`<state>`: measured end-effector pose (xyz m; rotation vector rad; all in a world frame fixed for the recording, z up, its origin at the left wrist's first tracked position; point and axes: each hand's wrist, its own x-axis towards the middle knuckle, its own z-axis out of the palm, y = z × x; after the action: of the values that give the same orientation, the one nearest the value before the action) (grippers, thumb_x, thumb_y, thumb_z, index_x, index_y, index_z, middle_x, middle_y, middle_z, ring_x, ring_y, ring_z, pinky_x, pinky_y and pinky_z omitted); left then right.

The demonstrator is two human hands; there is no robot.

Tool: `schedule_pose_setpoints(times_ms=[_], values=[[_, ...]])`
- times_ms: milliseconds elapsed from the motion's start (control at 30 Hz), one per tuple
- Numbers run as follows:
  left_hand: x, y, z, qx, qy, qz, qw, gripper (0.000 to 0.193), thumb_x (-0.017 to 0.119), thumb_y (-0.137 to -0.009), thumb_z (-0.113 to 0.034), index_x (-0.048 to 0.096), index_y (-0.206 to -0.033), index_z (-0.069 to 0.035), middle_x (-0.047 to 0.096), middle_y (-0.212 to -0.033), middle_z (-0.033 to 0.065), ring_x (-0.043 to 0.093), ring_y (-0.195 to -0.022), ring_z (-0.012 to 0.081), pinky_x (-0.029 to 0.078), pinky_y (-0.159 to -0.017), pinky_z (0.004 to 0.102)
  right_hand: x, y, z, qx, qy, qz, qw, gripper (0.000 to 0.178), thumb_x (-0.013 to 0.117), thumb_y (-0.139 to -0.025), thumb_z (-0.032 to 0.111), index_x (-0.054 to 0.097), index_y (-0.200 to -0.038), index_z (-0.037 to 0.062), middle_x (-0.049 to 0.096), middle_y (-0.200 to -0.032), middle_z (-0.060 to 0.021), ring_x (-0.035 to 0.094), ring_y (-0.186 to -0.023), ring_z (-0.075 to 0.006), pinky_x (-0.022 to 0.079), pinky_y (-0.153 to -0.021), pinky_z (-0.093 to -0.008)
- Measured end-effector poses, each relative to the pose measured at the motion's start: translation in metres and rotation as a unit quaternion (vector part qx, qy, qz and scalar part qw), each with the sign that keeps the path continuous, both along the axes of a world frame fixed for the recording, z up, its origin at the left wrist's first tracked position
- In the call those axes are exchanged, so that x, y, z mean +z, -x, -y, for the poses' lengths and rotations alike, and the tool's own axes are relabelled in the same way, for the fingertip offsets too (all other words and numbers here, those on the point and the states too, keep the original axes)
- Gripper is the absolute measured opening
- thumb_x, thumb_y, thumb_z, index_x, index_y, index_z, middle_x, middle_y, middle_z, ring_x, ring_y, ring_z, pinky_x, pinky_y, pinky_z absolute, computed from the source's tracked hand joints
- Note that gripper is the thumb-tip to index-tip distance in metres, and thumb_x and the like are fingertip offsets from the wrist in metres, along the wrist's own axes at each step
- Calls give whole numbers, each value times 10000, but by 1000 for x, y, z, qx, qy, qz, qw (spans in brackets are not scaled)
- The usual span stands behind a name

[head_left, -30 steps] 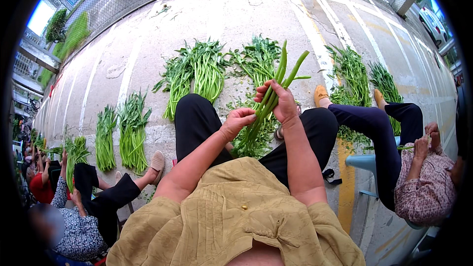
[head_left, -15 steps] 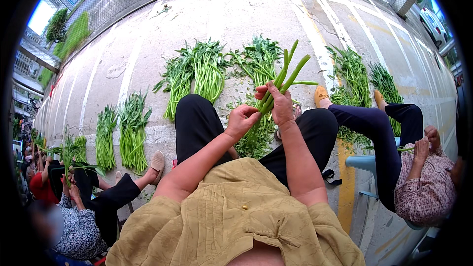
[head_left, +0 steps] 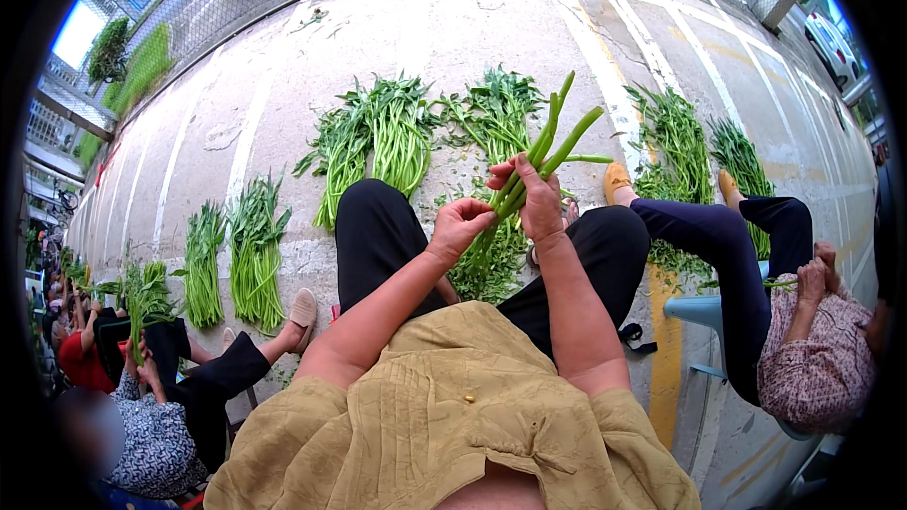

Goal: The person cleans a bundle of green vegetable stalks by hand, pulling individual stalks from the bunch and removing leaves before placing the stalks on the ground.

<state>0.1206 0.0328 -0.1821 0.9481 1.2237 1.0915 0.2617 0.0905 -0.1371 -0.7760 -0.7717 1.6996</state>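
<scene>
At two o'clock from centre, the right hand (head_left: 539, 196) grips green stalks (head_left: 570, 140); the left hand (head_left: 463, 227) sits alongside, its hold unclear. I'd grip gently against bruising.

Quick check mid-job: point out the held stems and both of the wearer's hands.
Stems (head_left: 511, 198): head view, on the stalks between the hands.
Left hand (head_left: 462, 227): head view, back of the hand.
Right hand (head_left: 542, 207): head view, back of the hand.

Gap between knees (head_left: 376, 208), stalks (head_left: 569, 144) crossing; bunches (head_left: 402, 137) beyond, perhaps close.
</scene>
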Motion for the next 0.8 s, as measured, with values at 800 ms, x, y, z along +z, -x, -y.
schedule_pose_setpoints(times_ms=[800], values=[[1, -2, 0, 29, -69, -77, 994, 117, 650, -770, -93, 642, -855, -13, 606, -723, -9, 501, -620, 41, 415, -585, 192, 1, 1, 0, 11, -6, -15, 1000, 234, 494, -906, 246, 549, -914, 19, 630, -819, -118, 626, -704, -207, 521, -667, -322]])
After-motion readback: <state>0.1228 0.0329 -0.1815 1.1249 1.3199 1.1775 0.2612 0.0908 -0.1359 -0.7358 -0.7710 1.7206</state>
